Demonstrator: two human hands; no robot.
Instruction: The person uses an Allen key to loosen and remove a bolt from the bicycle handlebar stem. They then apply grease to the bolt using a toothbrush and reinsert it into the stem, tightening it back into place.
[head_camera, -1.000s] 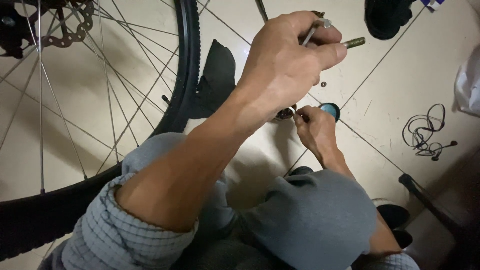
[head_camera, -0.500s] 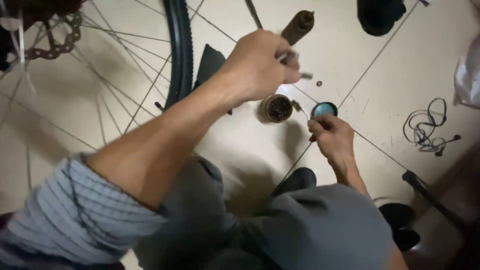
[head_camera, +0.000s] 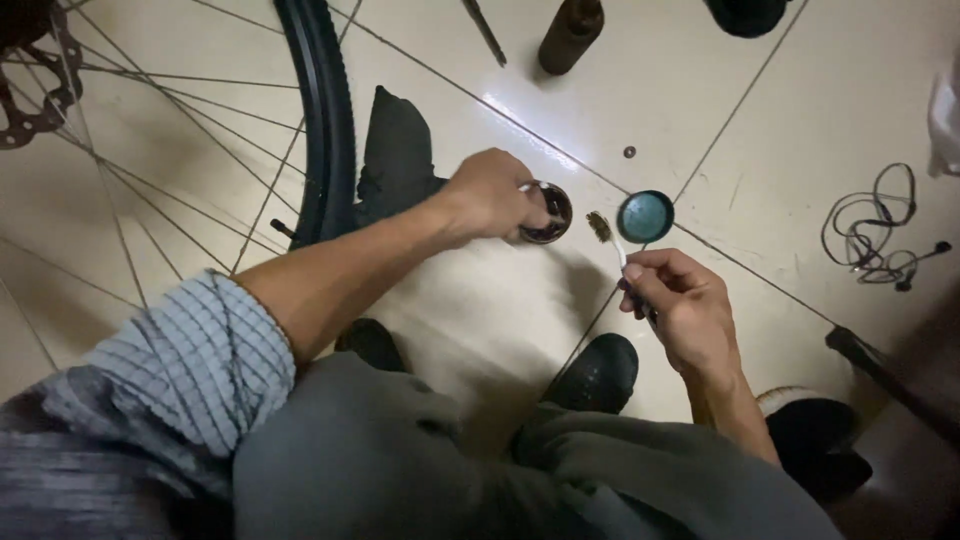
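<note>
Knees and shoes: grey trousers fill the near edge, and a black shoe (head_camera: 598, 372) sits flat on the pale floor tiles (head_camera: 480, 320). A shift of that foot could bump whatever lies just ahead of it.

Right hand: the right hand (head_camera: 683, 308) has its fingers curled shut around the handle of a small brush (head_camera: 610, 238), a toothbrush by the look of it, bristles dirty and pointing away. Risk here: a flick of those bristles spatters grime on the tile or the sleeve.

Left hand: the left hand (head_camera: 490, 193) reaches out, fingers closed on the rim of a small round tin (head_camera: 548, 212), dark inside, standing on the floor. Pinched at one edge like that, the tin could tip and smear its contents; I cannot tell how full it is.

Lid: a round blue lid (head_camera: 645, 216) lies just beside the brush head, near the tin. The brush hand could knock it and send it skidding.

Small part: a tiny washer or nut (head_camera: 629, 152) lies loose on the tile beyond. Easy to lose or kick.

Wheel: the bicycle wheel (head_camera: 318, 120) stands left, a dark cloth (head_camera: 397, 150) against it. The left forearm is close to the tyre; a nudge could roll it.

Far floor: a brown bottle (head_camera: 570, 34) stands upright, and a tangled black cable (head_camera: 880, 232) lies right, well apart.
</note>
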